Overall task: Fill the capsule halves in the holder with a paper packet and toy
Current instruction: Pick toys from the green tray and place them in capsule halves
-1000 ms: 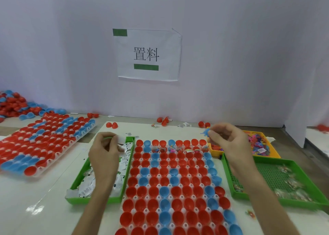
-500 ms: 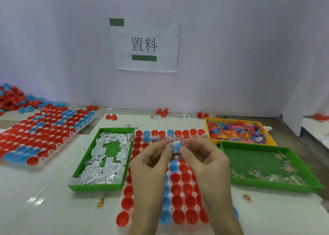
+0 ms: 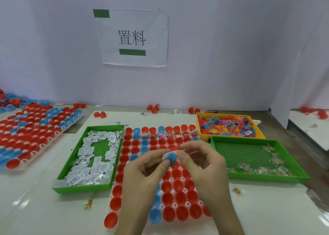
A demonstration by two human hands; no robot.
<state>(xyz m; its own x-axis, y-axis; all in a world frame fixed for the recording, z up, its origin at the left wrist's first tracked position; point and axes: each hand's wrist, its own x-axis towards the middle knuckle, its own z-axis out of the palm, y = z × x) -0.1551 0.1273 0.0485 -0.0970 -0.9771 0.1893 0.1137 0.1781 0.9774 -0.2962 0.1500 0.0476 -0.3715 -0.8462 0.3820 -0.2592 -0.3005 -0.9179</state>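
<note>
1. Two hands meet above the middle of the holder (image 3: 175, 204), fingers curled.
2. Thumb and forefinger of the left hand (image 3: 142, 174) pinch a small white paper packet (image 3: 166, 155).
3. Fingertips of the right hand (image 3: 204, 165) pinch a blue toy (image 3: 172, 158), which is pressed against that packet; motion blur hides the finer grip.
4. Below them sit red and blue capsule halves (image 3: 181, 197), open side up; several in a far row hold small items.
5. Just left of the holder, a green tray (image 3: 83, 189) holds loose packets (image 3: 85, 177).
6. To the right, a yellow tray (image 3: 231, 137) holds colourful toys, with a second green tray (image 3: 267, 178) in front of it.
</note>
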